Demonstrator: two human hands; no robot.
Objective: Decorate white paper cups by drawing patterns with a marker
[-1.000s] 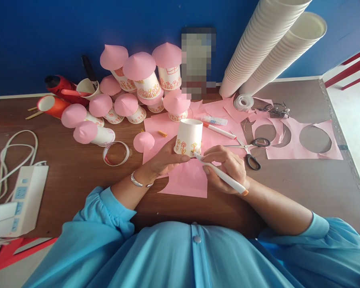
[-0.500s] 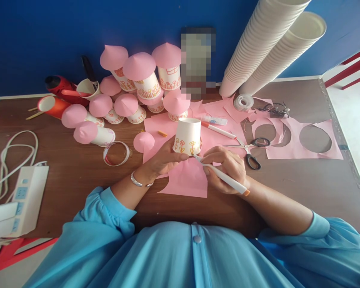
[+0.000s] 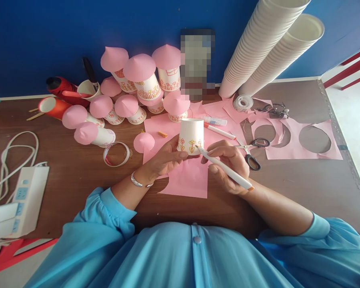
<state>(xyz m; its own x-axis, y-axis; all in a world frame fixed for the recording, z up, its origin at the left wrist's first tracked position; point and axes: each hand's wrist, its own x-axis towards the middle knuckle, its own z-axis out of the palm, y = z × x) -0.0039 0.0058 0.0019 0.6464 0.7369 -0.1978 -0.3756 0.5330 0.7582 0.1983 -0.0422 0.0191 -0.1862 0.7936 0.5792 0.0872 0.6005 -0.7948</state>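
Observation:
My left hand (image 3: 166, 159) grips an upside-down white paper cup (image 3: 192, 130) low near its rim; some of its fingers are hidden behind the cup. Red and yellow flowers are drawn around the cup's lower part. My right hand (image 3: 231, 166) is closed around a white marker (image 3: 229, 172) with an orange end, its tip at the flowers on the cup's lower right. Beneath both hands lies pink paper (image 3: 190, 182). A small pink paper cone (image 3: 144, 143) rests to the left of the cup.
Several decorated cups with pink cone tops (image 3: 139, 68) stand at the back left. Tall stacks of paper cups (image 3: 264, 44) lean at the back right. Scissors (image 3: 252, 152), another marker (image 3: 219, 131), clear tape (image 3: 243, 103) and cut pink paper (image 3: 291, 154) lie rightward; a power strip (image 3: 30, 200) is far left.
The cup has shifted slightly right and turned a little in my left hand. My right hand and the marker have moved a little right, with the tip higher on the cup.

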